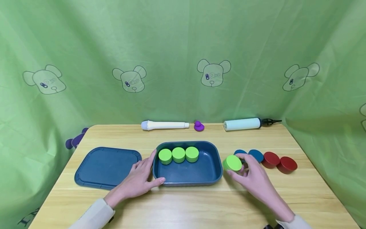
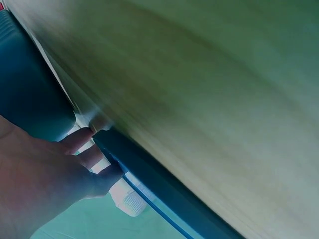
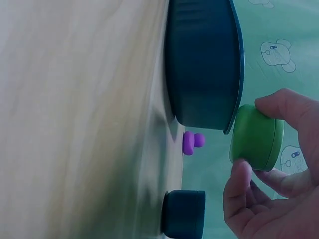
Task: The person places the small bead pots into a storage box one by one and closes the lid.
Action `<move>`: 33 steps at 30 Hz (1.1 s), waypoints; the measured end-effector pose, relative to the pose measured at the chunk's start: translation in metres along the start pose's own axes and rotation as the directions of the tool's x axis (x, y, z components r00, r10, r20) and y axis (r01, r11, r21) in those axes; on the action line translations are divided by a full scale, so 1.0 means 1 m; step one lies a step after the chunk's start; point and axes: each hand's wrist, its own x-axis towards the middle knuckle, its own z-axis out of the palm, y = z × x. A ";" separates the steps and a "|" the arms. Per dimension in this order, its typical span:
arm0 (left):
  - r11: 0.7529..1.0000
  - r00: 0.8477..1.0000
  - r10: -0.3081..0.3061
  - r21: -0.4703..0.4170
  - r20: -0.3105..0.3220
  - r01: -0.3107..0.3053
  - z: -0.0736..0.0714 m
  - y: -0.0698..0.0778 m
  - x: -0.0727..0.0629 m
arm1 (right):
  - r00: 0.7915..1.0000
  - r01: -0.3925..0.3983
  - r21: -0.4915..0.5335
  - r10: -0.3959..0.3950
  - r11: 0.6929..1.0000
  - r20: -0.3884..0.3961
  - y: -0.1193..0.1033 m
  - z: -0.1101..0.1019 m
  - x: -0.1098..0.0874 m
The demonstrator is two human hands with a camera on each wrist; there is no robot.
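My right hand (image 1: 251, 171) pinches a small round green tub (image 1: 233, 163) between thumb and fingers. In the right wrist view this green tub (image 3: 255, 137) is raised off the table, beside the right end of the deep blue box (image 3: 207, 64). Three matching green tubs (image 1: 178, 155) sit side by side along the back left of the blue box (image 1: 186, 183). My left hand (image 1: 138, 179) rests against the box's left end, thumb at its front corner and fingers extended along the side. No object is visible in its grasp.
A flat blue lid (image 1: 107, 167) lies left of the box. Blue tubs (image 1: 256, 155) and red tubs (image 1: 287, 165) line the right side. At the back edge lie a white microphone (image 1: 166, 125), a purple knobbed piece (image 1: 198, 126) and a pale hand pump (image 1: 242, 124). A green curtain (image 1: 171, 41) hangs behind.
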 end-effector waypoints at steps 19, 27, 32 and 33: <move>1.000 1.000 -0.001 -0.003 0.010 0.001 0.000 -0.002 0.000 | 0.999 0.028 0.086 -0.026 0.996 -0.024 -0.022 0.015 0.016; 1.000 1.000 0.000 0.000 0.004 0.000 -0.001 0.000 0.001 | 0.999 -0.003 0.104 -0.001 0.995 0.043 -0.028 0.023 0.027; 1.000 1.000 -0.006 -0.001 0.008 0.006 -0.001 0.000 0.001 | 0.997 -0.017 0.107 0.008 0.994 0.077 -0.030 0.029 0.034; 1.000 1.000 -0.007 0.000 0.007 0.007 -0.001 0.000 0.001 | 0.997 -0.011 0.103 0.003 0.995 0.080 -0.030 0.031 0.035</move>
